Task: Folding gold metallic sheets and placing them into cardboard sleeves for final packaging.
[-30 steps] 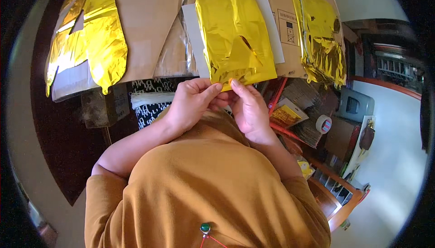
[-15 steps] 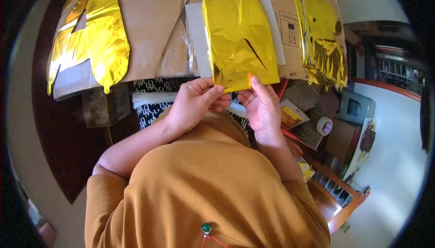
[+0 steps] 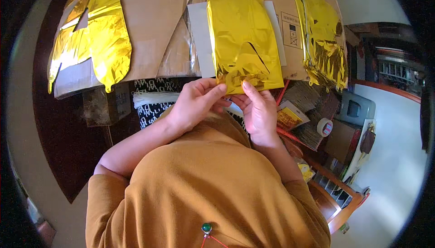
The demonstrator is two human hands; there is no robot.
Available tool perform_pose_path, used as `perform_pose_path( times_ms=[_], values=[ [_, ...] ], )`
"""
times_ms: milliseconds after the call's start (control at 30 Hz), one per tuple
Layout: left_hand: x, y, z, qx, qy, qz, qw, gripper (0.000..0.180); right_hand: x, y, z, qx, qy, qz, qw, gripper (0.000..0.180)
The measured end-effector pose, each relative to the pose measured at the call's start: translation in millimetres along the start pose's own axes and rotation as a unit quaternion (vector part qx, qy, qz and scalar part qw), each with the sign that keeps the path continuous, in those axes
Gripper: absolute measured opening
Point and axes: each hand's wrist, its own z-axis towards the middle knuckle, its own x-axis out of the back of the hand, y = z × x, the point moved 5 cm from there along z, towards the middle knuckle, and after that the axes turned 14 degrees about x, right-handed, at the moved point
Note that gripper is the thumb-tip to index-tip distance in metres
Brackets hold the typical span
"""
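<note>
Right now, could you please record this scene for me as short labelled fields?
Left hand: pinching near-left corner of long shiny gold foil sheet
Right hand: pinching the sheet's near edge
Under sheet: pale rectangular card, brown cardboard
Left: glossy lobed gold foil piece
Right: crumpled gold foil piece
Farther below: round white tape roll

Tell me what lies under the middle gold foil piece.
Under the gold foil piece, a pale flat sheet shows along its left and right sides, with brown cardboard beneath that. Whatever is under the foil's middle is covered and cannot be seen.
</note>
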Motion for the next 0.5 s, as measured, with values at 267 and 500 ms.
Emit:
perform_pose_path(
  times_ms=[267, 500],
  values=[
    [7.2, -2.3, 5.3, -0.051, 0.08, 0.031, 0.995, 0.028, 25.1, 13.0, -3.2, -0.081, 0.0, -0.015, 0.997, 0.029],
    [3.1, -1.2, 2.8, -0.047, 0.031, -0.003, 0.998, 0.029, 21.5, 5.9, -10.6, -0.11, -0.023, -0.075, 0.991, 0.033]
  ],
)
